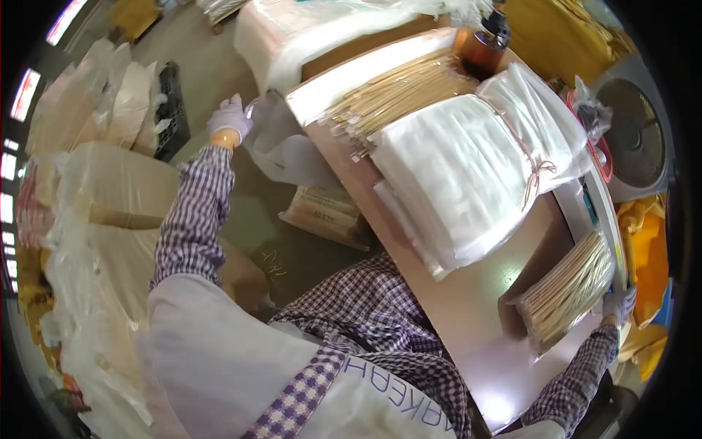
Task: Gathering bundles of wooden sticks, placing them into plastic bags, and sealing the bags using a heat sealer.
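My left hand [231, 120], in a pale glove, is stretched out beyond the table's left side. Its fingers close on the edge of a translucent plastic bag [274, 135], which hangs beside the table. At the right rim of the table [431, 289] rests my right hand [620, 303], gloved too, its fingers mostly hidden. Just left of that hand lies a clear-wrapped bundle of thin wooden sticks [567, 293]. A large stack of white plastic bags [453, 168], tied with a thin cord, takes up the table's middle.
More wrapped sticks [402, 91] and a brown pump bottle [485, 50] stand at the table's far end. Below its left edge are printed packs [325, 216] on the floor. Plastic-covered boxes [128, 190] line the left; a round fan [635, 128] and yellow sacks [563, 33] are at right.
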The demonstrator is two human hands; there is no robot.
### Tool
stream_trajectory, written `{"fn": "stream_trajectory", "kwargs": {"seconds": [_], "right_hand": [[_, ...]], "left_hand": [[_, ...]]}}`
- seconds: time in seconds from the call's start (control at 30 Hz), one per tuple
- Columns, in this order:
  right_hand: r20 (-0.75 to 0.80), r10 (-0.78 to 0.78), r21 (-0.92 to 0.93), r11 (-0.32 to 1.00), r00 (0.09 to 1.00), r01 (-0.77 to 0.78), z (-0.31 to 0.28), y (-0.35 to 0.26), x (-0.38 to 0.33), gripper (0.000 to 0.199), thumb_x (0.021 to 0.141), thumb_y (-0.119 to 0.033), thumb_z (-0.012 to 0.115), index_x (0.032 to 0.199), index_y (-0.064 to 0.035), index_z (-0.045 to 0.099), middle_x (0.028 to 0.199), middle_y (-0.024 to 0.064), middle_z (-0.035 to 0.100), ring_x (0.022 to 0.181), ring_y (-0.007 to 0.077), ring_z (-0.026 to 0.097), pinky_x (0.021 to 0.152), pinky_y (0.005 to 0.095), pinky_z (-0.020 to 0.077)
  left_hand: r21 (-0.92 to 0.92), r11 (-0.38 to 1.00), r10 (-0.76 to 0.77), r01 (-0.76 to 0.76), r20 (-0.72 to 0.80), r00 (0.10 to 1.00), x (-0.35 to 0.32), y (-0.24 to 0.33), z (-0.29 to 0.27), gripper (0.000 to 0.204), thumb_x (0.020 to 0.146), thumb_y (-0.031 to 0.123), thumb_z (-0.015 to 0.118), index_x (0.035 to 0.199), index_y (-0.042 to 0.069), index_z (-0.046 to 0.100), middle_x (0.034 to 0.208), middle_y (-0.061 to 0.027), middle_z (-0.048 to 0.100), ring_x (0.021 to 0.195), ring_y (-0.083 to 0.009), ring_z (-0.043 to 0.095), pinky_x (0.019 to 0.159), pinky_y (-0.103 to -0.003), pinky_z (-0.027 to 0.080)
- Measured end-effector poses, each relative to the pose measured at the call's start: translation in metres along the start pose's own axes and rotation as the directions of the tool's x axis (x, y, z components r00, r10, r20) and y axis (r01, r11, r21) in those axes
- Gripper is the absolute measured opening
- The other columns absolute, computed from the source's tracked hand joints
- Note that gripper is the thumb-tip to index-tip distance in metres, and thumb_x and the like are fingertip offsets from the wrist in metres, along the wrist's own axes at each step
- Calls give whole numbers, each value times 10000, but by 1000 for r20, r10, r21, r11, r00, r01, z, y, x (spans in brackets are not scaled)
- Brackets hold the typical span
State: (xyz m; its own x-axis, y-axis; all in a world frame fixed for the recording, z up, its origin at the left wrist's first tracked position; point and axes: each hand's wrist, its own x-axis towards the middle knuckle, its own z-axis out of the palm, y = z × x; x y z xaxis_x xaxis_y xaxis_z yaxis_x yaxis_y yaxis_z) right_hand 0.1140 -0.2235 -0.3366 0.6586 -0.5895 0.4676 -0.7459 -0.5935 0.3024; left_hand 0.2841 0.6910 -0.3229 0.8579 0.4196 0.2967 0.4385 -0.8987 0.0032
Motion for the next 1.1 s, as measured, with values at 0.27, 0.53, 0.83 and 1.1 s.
{"fn": "stream_trajectory", "kwargs": {"seconds": [0.27,0.53,0.83,1.1], "right_hand": [[484,-59,214,975,873,-52,-106,-100,-26,695,716,-286,591,1284,-15,297,1319,220,297,1237,358,263,1022,395,234],[762,-126,642,275,636,-715,-130,-72,-156,599,697,-299,660,1105,74,428,883,170,577,710,245,586,642,340,503],[712,-196,408,-667,675,-624,-187,-141,-335,353,735,-148,585,1035,25,516,946,108,570,876,192,541,822,316,446],[186,-338,273,-884,923,-379,-392,-239,-345,178,786,-149,534,892,-14,582,863,67,591,843,172,536,846,314,414]], "left_hand": [[87,982,142,-170,267,953,131,-149,154,400,825,286,503,1124,20,516,1104,-202,543,1012,-341,521,843,-385,419],[-864,357,195,354,440,877,-12,-75,100,214,835,217,530,830,17,604,729,-43,568,655,-136,504,602,-265,401],[-943,-2,199,333,326,924,-122,-106,-69,303,852,165,504,1090,-22,523,1003,-76,566,943,-172,537,835,-253,414],[-913,279,85,297,331,940,-130,-89,-77,193,825,224,556,861,41,606,777,-3,573,699,-102,524,619,-245,423]]}}
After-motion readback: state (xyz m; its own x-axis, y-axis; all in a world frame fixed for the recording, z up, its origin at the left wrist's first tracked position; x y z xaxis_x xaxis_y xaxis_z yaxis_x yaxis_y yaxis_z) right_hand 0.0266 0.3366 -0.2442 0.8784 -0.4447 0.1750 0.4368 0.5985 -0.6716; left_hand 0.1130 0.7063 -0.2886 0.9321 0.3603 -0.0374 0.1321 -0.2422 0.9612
